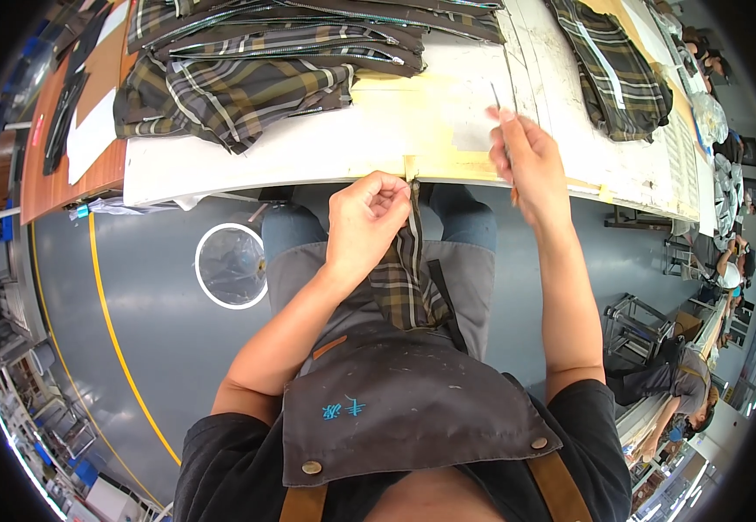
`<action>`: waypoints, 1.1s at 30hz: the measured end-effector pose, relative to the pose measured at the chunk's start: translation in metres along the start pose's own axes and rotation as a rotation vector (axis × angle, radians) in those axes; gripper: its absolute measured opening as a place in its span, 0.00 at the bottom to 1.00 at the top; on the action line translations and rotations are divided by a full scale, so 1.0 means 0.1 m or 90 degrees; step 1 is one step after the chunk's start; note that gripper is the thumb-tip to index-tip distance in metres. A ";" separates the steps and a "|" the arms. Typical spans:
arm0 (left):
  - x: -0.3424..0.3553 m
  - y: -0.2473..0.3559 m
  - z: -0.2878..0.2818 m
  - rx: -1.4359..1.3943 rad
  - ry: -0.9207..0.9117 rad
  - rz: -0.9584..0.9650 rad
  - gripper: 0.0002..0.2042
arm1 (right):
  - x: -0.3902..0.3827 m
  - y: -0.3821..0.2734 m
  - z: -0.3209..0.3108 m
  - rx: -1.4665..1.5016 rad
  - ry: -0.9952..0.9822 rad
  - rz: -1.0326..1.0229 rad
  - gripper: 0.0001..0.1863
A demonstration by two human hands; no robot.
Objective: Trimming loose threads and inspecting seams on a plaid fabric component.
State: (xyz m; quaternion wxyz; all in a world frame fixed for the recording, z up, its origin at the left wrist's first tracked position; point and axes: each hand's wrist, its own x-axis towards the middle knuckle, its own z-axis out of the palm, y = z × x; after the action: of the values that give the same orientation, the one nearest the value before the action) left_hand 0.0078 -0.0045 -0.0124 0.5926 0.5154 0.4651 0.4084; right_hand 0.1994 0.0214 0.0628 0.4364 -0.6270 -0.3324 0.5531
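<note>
Near the front edge of the white work table, my left hand is closed in a pinch on the end of a dark plaid fabric piece, which hangs down over my grey apron. My right hand, raised to the right over the table edge, grips a slender tool with a thin metal tip and what looks like an orange handle end. A small tape strip sits on the edge above my left hand.
Plaid garment pieces with zippers lie piled at back left, another folded piece at back right. A wooden table adjoins on the left. A round lined bin stands on the floor. Co-workers are at the right.
</note>
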 end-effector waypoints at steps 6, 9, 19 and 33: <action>-0.03 0.00 0.04 -0.015 0.012 -0.014 0.03 | 0.15 0.12 -0.12 -0.811 0.362 -0.674 0.16; -0.04 -0.02 0.03 -0.043 0.035 -0.023 0.02 | -0.23 0.20 0.23 -0.450 0.030 -0.218 0.10; -0.05 -0.05 0.10 -0.097 0.066 -0.041 0.02 | -0.29 0.71 0.46 0.013 -0.023 -0.028 0.06; 0.12 -0.36 -0.19 -0.285 -0.274 -0.214 0.19 | -0.38 0.71 0.48 -0.263 0.044 -0.249 0.04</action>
State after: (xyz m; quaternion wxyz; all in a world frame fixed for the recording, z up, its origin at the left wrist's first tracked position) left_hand -0.0081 0.0061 -0.0507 0.8342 0.3632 0.3068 0.2795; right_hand 0.1409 -0.0323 0.0132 0.4087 -0.6454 -0.5376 0.3571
